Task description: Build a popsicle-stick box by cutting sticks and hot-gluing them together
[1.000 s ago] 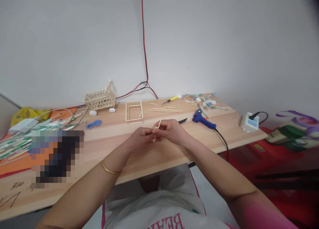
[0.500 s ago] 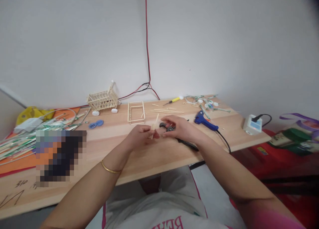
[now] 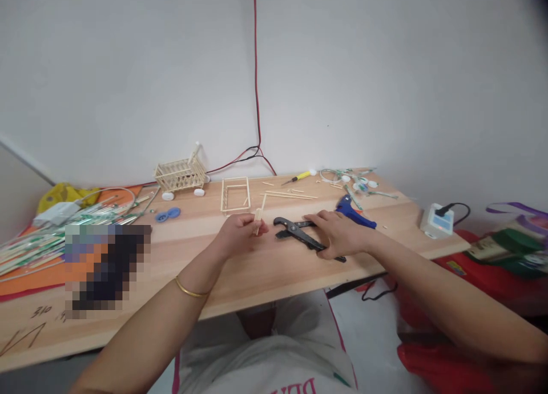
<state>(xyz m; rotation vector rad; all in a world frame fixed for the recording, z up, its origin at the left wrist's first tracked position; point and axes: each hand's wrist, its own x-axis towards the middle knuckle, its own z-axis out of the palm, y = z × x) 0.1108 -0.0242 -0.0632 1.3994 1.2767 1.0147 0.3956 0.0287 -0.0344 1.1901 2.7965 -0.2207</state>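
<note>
At the far left of the desk, a pile of sticks, some in clear and green wrapping, lies on an orange sheet, with a white box and a yellow bag behind it. A pixelated patch hides whatever is at the pile's near right. Next come the blue lids, two rounds side by side, and behind them a stick-built cart stands on white wheels near the wall. Right of the cart sits an open stick frame. The left hand, with a gold bangle on its forearm, is narrow, pinching a few short sticks just in front of the frame; one rises above the others. A red and black wire runs down the wall behind. Farther right, the pliers have their jaws parted toward the left hand. The right hand is spread across their handles, touching them; whether it grips them firmly I cannot tell. Behind the pliers lie long sticks and a yellow-handled knife. A blue glue gun lies just beyond the right hand, and a white socket box with a black plug stands near the desk's right end.
</note>
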